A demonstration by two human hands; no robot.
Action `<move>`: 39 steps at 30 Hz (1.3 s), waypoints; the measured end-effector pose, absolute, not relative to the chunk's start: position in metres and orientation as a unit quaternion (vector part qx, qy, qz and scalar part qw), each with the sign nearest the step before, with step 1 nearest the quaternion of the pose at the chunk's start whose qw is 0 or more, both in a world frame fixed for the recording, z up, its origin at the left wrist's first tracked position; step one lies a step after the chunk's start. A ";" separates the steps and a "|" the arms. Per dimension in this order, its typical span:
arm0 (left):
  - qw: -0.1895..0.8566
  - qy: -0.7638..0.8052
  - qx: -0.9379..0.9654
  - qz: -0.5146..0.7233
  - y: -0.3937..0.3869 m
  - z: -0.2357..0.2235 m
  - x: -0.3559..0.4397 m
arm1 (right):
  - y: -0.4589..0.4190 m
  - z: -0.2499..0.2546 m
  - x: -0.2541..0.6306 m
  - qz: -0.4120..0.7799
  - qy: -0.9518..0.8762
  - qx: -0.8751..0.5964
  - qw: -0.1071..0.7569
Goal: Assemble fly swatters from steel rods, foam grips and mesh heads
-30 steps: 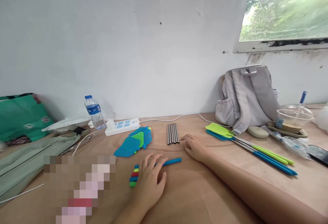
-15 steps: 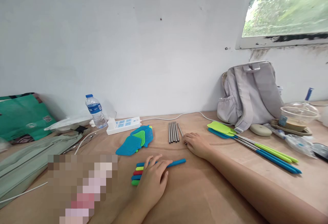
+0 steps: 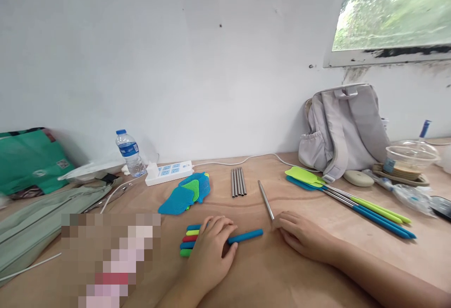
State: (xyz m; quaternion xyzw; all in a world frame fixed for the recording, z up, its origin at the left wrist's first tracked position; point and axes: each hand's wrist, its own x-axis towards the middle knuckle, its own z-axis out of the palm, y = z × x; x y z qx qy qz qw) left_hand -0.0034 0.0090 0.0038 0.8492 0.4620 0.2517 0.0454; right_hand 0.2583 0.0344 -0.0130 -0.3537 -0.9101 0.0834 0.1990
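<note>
My left hand [image 3: 213, 244] rests over a row of coloured plastic handles [image 3: 189, 239]: blue, yellow-green, red and green ends stick out on its left. Between its thumb and fingers sits a blue handle [image 3: 248, 236] that points right; the gripped part is hidden. My right hand [image 3: 303, 235] pinches the lower end of a thin metal rod [image 3: 266, 200], which slants away over the table. Several similar metal rods [image 3: 238, 182] lie side by side farther back. Blue and green mesh fly swatter heads [image 3: 185, 195] are piled left of them.
Assembled fly swatters [image 3: 359, 204] lie at the right, near a grey backpack [image 3: 347, 129] and a lidded drink cup [image 3: 408, 160]. A white power strip [image 3: 169, 173] and a water bottle [image 3: 130, 153] stand by the wall. A green bag [image 3: 31, 162] is far left.
My right hand has drawn a metal rod toward me and to the right, away from the other rods. The blue handle in my left hand has shifted slightly right and nearer.
</note>
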 end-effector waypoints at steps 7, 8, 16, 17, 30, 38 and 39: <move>0.034 0.454 0.857 0.240 0.009 0.005 -0.002 | 0.049 -0.019 0.256 0.038 -0.893 -0.399 0.204; 0.032 0.455 0.856 0.242 0.009 0.005 -0.002 | 0.051 -0.020 0.256 0.041 -0.890 -0.406 0.200; 0.017 0.463 0.841 0.278 0.012 0.006 -0.009 | 0.055 -0.021 0.263 0.005 -0.859 -0.461 0.222; 0.017 0.463 0.840 0.281 0.013 0.005 -0.009 | 0.054 -0.019 0.262 0.003 -0.857 -0.464 0.225; 0.040 0.447 0.854 0.265 0.008 0.008 -0.003 | 0.034 -0.010 0.245 0.083 -0.880 -0.409 0.228; 0.055 0.422 0.860 0.282 0.006 0.006 -0.005 | 0.029 -0.010 0.244 0.109 -0.871 -0.405 0.256; 0.056 0.419 0.861 0.284 0.006 0.005 -0.005 | 0.028 -0.009 0.244 0.104 -0.872 -0.401 0.259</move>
